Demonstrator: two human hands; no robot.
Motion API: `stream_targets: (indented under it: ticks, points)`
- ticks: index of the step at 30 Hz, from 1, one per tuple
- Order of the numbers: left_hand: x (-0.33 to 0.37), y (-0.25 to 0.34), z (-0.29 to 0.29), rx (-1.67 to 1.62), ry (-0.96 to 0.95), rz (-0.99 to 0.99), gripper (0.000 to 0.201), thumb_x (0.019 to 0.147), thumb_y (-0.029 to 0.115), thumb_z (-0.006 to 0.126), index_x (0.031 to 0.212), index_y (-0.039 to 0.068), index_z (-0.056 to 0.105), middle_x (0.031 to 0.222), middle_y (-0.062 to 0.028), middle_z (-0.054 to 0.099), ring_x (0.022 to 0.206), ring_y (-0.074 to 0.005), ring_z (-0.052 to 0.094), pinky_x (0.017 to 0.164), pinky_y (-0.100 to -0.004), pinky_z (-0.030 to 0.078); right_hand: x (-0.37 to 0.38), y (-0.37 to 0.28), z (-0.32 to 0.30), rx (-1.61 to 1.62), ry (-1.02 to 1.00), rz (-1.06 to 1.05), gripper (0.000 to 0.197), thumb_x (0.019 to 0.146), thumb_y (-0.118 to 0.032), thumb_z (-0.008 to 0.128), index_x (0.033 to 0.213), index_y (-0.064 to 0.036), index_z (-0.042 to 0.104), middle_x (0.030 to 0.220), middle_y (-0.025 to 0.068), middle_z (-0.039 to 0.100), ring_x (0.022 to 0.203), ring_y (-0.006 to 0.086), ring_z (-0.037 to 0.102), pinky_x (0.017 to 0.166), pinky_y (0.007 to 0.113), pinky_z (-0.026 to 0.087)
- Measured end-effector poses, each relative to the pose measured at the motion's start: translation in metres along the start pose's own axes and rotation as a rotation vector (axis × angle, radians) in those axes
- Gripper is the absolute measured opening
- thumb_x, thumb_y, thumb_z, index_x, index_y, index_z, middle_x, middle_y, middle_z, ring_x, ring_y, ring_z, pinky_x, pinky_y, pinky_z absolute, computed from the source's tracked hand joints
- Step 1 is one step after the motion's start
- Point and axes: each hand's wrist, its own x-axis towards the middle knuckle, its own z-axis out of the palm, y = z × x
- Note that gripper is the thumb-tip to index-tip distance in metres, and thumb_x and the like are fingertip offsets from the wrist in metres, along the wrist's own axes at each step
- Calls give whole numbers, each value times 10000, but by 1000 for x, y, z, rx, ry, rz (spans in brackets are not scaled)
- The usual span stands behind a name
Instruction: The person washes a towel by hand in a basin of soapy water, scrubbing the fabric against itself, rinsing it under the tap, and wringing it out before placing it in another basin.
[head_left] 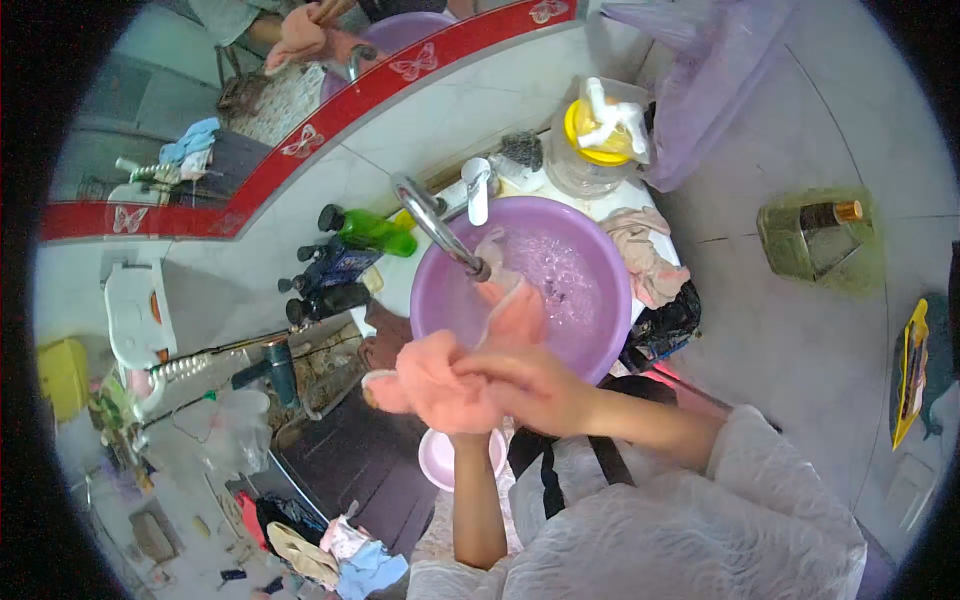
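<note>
A soft pink cloth [440, 380] with a pale edge is bunched up at the near side of a purple basin [422, 275]. My right hand [540, 388] grips it from the right, fingers bent over the folds. From below, my left hand [472, 440] holds the bunch up, its fingers mostly hidden by the fabric. One end of the cloth trails into the basin, under the curved metal faucet [437, 225]. Bubbly water [570, 270] lies in the basin.
Green and dark bottles [370, 232] stand left of the basin. A clear jar with a yellow lid [585, 165] sits behind it. Beside the right rim lies a beige-pink cloth [648, 258]. A small pink bowl [440, 465] is below my hands; clothes [305, 550] lie at lower left.
</note>
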Motion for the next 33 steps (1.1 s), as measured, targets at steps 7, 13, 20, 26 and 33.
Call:
stream_targets:
  ticks: [7,13,20,26,33]
  points:
    - [4,26,-15,79,-379,78,464,883,439,345,698,23,433,491,-79,394,297,-166,263,311,-323,308,-32,81,-9,-446,62,100,737,552,-135,711,1222,-96,407,1269,125,391,1235,313,320,986,470,266]
    - [-20,8,6,143,73,752,202,907,197,366,1002,21,393,1021,-145,423,806,-237,452,733,-364,396,-17,121,14,-261,-8,4,621,517,-180,740,1088,-96,511,1079,103,557,1072,311,476,898,440,331]
    - [-12,24,33,273,402,373,611,783,40,562,1317,57,267,1323,-124,350,1218,-263,364,1022,-428,292,-29,108,-40,-74,-35,292,580,597,-69,637,1162,-57,508,1116,166,550,1056,287,515,877,378,382]
    - [-15,-2,43,357,370,218,551,842,152,550,1316,75,281,1315,-90,370,1220,-240,356,1034,-413,263,-23,94,-37,273,18,289,595,724,-227,692,1208,12,443,1159,94,523,1072,213,493,895,320,393]
    - [-36,27,23,471,237,294,557,836,193,560,1296,32,289,1283,-113,386,1191,-245,386,1026,-395,277,-22,78,-52,840,322,459,452,759,-141,611,1172,-46,454,1101,62,531,978,141,528,818,268,439]
